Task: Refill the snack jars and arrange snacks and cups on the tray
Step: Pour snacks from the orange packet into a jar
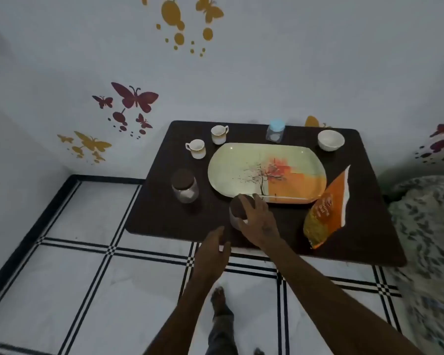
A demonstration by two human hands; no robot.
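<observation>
Gripping the brown-lidded jar [237,210] near the surface's [356,201] front edge, your right hand [260,221] touches the tray's [226,172] rim; your left hand [212,248] hovers relaxed beside it.

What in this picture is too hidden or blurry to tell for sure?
- Head view: the right hand covers most of the brown-lidded jar, so its contents are hidden.
- The second jar is blurred; how full it is is unclear.
- The print on the orange snack bag is too small to read.
- The cups and the bowl are too far off to show their insides clearly.
</observation>
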